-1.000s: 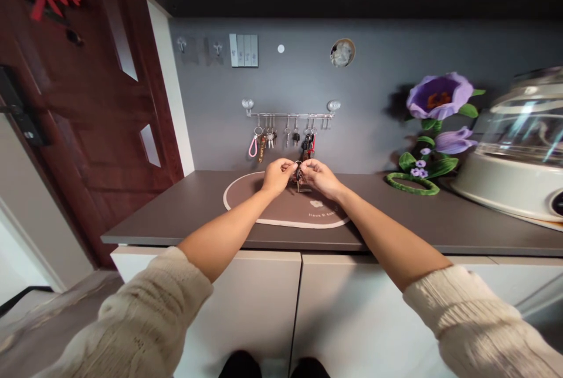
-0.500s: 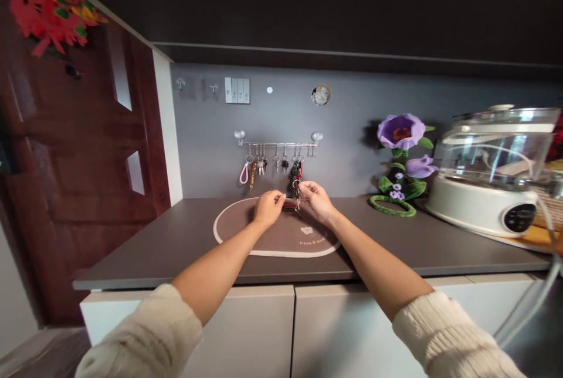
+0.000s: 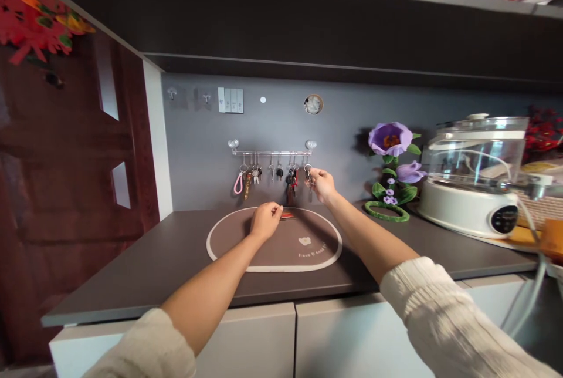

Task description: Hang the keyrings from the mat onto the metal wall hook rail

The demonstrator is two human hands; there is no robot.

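My right hand [image 3: 323, 185] pinches a bunch of keys [image 3: 309, 178] by its ring, up at the right end of a clear hook rail [image 3: 272, 153] on the wall. Whether the ring is on a hook I cannot tell. Over the oval brown mat [image 3: 259, 252], my left hand [image 3: 265, 220] is closed, fingertips pressed together. Just right of them lies a small reddish strip [image 3: 287, 215]; whether the fingers touch it is unclear. Other key sets hang along the rail, among them a pink loop strap [image 3: 238, 182], a brown tag [image 3: 247, 186] and a dark-and-red cluster [image 3: 292, 179].
A purple flower decoration [image 3: 390, 138] with a green base ring and a white appliance with a clear tank [image 3: 466, 205] stand to the right. A dark shelf [image 3: 281, 26] overhangs the counter [image 3: 145, 249]. At the left is a dark red door [image 3: 88, 190].
My right hand has lifted the keys from above the mat up to the rail's right end. My left hand stays low over the mat. The view has tilted up slightly.
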